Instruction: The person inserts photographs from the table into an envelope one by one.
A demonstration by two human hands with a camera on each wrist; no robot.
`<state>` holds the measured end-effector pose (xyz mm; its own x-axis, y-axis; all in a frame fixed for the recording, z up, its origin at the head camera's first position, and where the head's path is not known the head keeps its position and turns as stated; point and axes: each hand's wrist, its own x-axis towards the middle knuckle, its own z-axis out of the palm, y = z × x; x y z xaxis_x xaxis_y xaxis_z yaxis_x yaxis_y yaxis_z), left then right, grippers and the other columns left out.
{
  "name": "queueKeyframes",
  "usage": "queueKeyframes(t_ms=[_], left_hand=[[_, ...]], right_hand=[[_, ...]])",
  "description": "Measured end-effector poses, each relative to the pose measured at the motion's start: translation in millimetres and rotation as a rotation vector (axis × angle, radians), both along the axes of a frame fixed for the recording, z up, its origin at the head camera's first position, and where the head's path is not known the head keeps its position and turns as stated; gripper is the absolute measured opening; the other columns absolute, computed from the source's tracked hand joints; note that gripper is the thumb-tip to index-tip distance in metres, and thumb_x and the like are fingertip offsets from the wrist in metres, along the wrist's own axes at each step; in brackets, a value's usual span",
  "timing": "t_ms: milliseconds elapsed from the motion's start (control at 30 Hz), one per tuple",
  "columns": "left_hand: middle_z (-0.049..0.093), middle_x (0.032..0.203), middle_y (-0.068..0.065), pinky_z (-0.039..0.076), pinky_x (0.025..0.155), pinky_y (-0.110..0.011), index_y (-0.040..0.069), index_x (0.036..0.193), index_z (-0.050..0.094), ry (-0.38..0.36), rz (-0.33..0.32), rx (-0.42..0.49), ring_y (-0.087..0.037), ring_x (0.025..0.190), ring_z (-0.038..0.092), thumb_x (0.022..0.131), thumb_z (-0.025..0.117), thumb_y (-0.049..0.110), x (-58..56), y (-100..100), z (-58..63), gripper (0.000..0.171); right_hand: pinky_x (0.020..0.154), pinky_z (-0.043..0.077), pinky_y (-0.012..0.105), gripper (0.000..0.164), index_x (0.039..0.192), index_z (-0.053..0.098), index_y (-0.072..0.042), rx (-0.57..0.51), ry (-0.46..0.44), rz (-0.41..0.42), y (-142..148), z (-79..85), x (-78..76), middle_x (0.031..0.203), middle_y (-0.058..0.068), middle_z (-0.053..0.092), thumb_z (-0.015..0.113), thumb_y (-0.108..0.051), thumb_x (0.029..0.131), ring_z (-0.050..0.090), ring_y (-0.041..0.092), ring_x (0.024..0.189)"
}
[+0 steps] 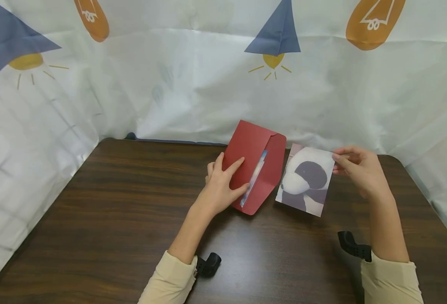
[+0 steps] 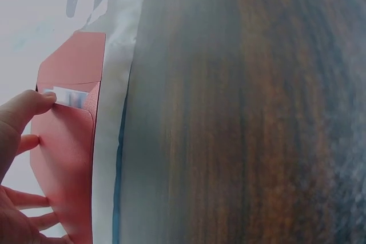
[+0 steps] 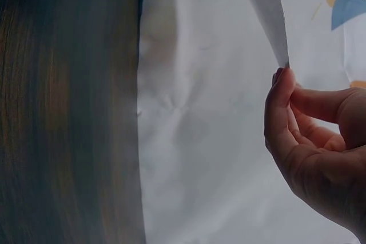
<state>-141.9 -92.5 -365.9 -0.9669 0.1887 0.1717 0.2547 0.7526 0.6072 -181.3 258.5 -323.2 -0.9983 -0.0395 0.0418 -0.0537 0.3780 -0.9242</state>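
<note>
My left hand (image 1: pixel 219 185) holds a red envelope (image 1: pixel 246 143) raised and tilted at the back of the table. Its thumb and index finger lie spread on the front, while other fingers reach the left edge and are partly hidden. The flap hangs open to the right, and printed papers (image 1: pixel 255 175) show in the slot. To the right, my right hand (image 1: pixel 361 169) pinches the upper right corner of a photo card (image 1: pixel 304 181) picturing a black-and-white plush toy. In the right wrist view, thumb and fingertips meet on the card's edge (image 3: pixel 280 32).
The dark wooden table (image 1: pixel 113 219) runs back to a pale curtain (image 1: pixel 193 93) printed with lamps and bulbs. The curtain also hangs along both sides. A black wrist mount (image 1: pixel 209 265) is on the left forearm and another mount (image 1: pixel 354 247) on the right.
</note>
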Motion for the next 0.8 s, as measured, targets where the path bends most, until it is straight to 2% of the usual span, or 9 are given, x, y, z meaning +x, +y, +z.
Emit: queueKeyframes(t_ms=[167, 467, 600, 733, 800], left_hand=[[0.024, 0.169, -0.025, 0.049, 0.105, -0.062, 0.02, 0.158, 0.051, -0.003, 0.005, -0.008, -0.045, 0.144, 0.031, 0.092, 0.081, 0.031, -0.2, -0.2, -0.4, 0.073], [0.024, 0.169, -0.025, 0.05, 0.105, -0.06, 0.02, 0.158, 0.051, 0.001, 0.002, -0.003, -0.044, 0.144, 0.031, 0.094, 0.08, 0.03, 0.4, 0.9, -1.7, 0.071], [0.024, 0.169, -0.024, 0.051, 0.104, -0.06, 0.021, 0.158, 0.051, 0.004, -0.001, 0.001, -0.044, 0.144, 0.031, 0.093, 0.08, 0.03, 0.8, 2.2, -0.8, 0.071], [0.025, 0.169, -0.024, 0.052, 0.104, -0.059, 0.021, 0.158, 0.051, 0.007, -0.004, 0.001, -0.044, 0.144, 0.031, 0.092, 0.081, 0.03, 1.4, 3.6, 0.2, 0.073], [0.025, 0.169, -0.024, 0.053, 0.103, -0.058, 0.021, 0.158, 0.051, 0.005, -0.006, -0.002, -0.043, 0.144, 0.031, 0.092, 0.081, 0.03, 1.7, 4.2, 0.2, 0.073]], right_hand=[[0.071, 0.059, 0.018, 0.017, 0.119, 0.06, 0.002, 0.033, -0.003, -0.012, -2.0, 3.0, 0.8, 0.09, -0.02, 0.067, 0.06, -0.01, 0.107, 0.066, 0.003, 0.076], [0.071, 0.059, 0.018, 0.009, 0.114, 0.062, -0.004, -0.002, -0.007, -0.005, -2.7, 6.6, 3.8, 0.091, -0.02, 0.068, 0.061, -0.009, 0.107, 0.066, 0.003, 0.076], [0.069, 0.059, 0.019, 0.005, 0.109, 0.066, -0.009, -0.112, -0.023, 0.013, -2.9, 7.3, 4.8, 0.091, -0.015, 0.07, 0.063, -0.006, 0.105, 0.067, 0.005, 0.075], [0.068, 0.059, 0.02, 0.009, 0.104, 0.069, -0.012, -0.222, -0.039, 0.03, -4.7, 7.4, 5.1, 0.09, -0.011, 0.072, 0.064, -0.004, 0.104, 0.068, 0.007, 0.074], [0.069, 0.059, 0.02, 0.007, 0.105, 0.068, -0.01, -0.223, -0.04, 0.034, -6.2, 7.3, 5.2, 0.089, -0.01, 0.072, 0.065, -0.004, 0.104, 0.068, 0.007, 0.074]])
